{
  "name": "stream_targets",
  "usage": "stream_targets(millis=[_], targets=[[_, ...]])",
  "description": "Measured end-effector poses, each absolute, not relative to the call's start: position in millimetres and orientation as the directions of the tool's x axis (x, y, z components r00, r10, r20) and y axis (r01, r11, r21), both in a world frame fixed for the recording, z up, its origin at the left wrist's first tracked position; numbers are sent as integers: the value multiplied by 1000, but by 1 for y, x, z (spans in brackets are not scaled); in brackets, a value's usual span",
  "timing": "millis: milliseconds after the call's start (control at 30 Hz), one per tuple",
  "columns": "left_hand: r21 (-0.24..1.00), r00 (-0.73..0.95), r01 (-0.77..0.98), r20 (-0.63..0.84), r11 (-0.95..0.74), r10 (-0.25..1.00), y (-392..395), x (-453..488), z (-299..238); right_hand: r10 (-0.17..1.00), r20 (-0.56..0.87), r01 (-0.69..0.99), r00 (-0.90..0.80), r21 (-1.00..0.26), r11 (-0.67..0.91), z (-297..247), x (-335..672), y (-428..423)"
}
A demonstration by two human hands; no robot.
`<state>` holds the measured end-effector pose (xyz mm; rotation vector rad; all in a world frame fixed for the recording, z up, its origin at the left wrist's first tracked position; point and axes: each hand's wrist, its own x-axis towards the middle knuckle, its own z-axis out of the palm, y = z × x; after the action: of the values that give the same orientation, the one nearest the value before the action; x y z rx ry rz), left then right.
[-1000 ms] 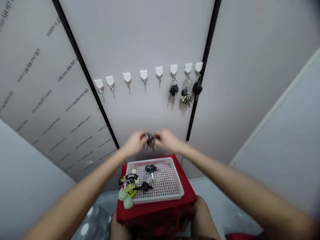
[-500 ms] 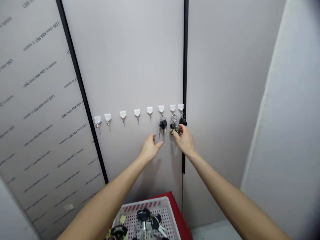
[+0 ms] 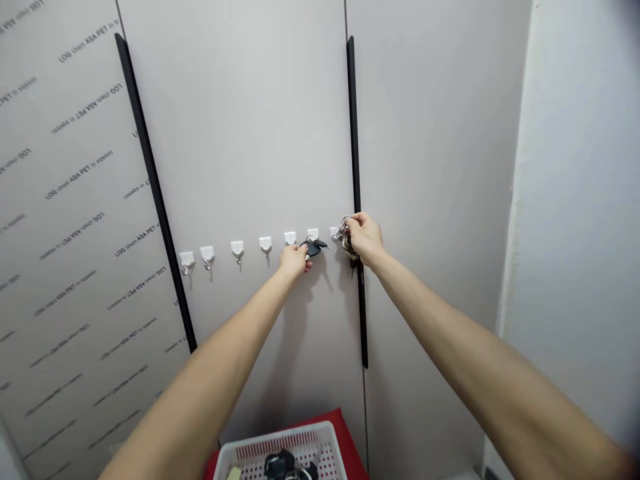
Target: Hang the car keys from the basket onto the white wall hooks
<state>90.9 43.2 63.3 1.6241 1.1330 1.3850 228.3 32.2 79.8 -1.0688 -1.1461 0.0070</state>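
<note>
At far left of the wall panel, 4 white adhesive hooks [image 3: 237,248] hang bare. Further right, the left hand [image 3: 295,260] is closed on a black-headed key [image 3: 314,249] just below the 6th hook, and the right hand [image 3: 365,238] grips a metal key ring [image 3: 345,231] at the 7th. Further keys [image 3: 280,463] remain in the white plastic tray [image 3: 280,435] below.

My bare left forearm [image 3: 210,380] and right forearm [image 3: 465,327] stretch forward and up, angling toward each other. My left hand [image 3: 295,260] is curled closed in a pinch; my right hand [image 3: 364,239], just right of and slightly above my left hand, pinches too, its wrist bent.
</note>
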Motion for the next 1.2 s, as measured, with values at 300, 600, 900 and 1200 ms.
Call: stream_targets(millis=[300, 600, 900, 1200], targets=[[709, 116, 387, 596, -589, 794, 41, 102, 95, 567, 736, 530, 369, -668, 522, 85, 227, 41], [910, 137, 91, 390, -404, 911, 19, 87, 61, 686, 586, 159, 431, -798, 581, 68, 239, 30], [966, 242, -54, 258, -253, 935, 3, 66, 16, 622, 522, 284, 583, -849, 446, 36, 256, 19], [990, 280, -51, 143, -134, 949, -17, 37, -39, 636, 568, 707, 523, -705, 49, 30, 245, 22]])
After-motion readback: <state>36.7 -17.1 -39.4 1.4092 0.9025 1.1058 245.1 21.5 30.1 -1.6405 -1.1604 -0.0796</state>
